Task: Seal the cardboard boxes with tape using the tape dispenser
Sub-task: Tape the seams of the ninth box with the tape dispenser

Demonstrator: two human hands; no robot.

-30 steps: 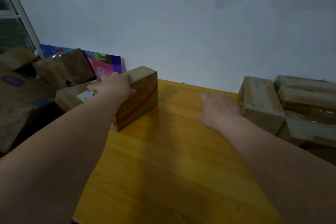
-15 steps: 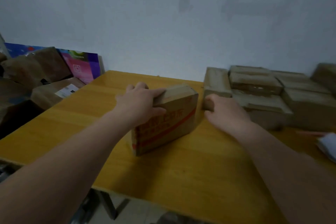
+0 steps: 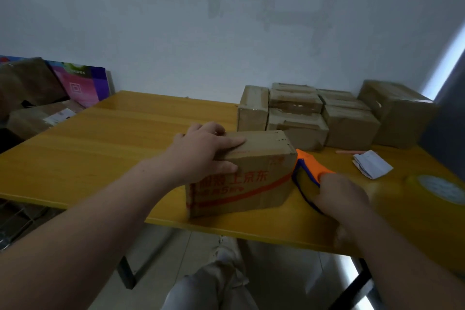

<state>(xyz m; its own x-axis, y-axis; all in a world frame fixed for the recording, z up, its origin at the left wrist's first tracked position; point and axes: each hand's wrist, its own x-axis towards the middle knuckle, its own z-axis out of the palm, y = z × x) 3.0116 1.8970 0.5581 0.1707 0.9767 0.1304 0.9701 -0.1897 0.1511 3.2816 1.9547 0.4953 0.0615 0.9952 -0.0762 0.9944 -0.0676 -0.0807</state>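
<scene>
**Box held steady, dispenser brought to its right end**

Head view: The cardboard box (image 3: pixel 251 176) with red print lies on the yellow table (image 3: pixel 100 146), near the front edge and just in front of the person. The left hand (image 3: pixel 201 151) grips its upper left corner, with the fingers laid over the top and the thumb on the front face. I judge this hold is there to stop the box from sliding when the tape is pulled across it.

The right hand (image 3: pixel 339 196) is closed around the handle of the orange and blue tape dispenser (image 3: pixel 308 171). The head of the dispenser points at the right end of the box and is just beside it. Whether it already touches the cardboard I cannot tell. Probably the tape will begin on this end face and then go over the top seam.

Behind, by the wall, a group of brown boxes (image 3: pixel 302 113) stands close together, apart from the working place. They look already wrapped, but this is only my guess. A white paper slip (image 3: pixel 372 165) lies to the right of the dispenser. More boxes (image 3: pixel 32 113) are at the left, beyond the table.
</scene>
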